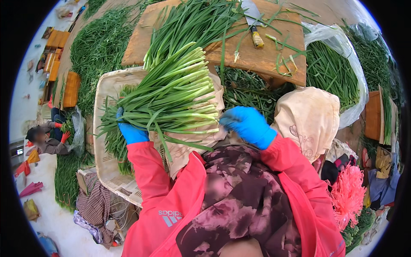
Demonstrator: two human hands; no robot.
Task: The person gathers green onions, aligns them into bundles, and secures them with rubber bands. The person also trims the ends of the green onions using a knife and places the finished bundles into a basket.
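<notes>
My left hand [132, 130], in a blue glove, is closed around the leafy side of a bunch of green garlic chives [173, 93]. The pale cut ends of the bunch point right, over my covered knee. My right hand [247, 125], also gloved in blue, is close to the right of these ends; its fingers are bent and blurred, and whether they hold anything cannot be told. More chives [192, 25] lie on a wooden board [253, 64] ahead of me. A cleaver [255, 32] with a yellow-wrapped handle rests there among loose leaves.
A white plastic basket [102, 86] with banded chives is at my left. An open clear plastic bag [359, 70] of chives stands at the right. Pink plastic strands [348, 196] hang beside my right arm. Another person [48, 139] in red gloves sits far left, near piled chives [96, 51].
</notes>
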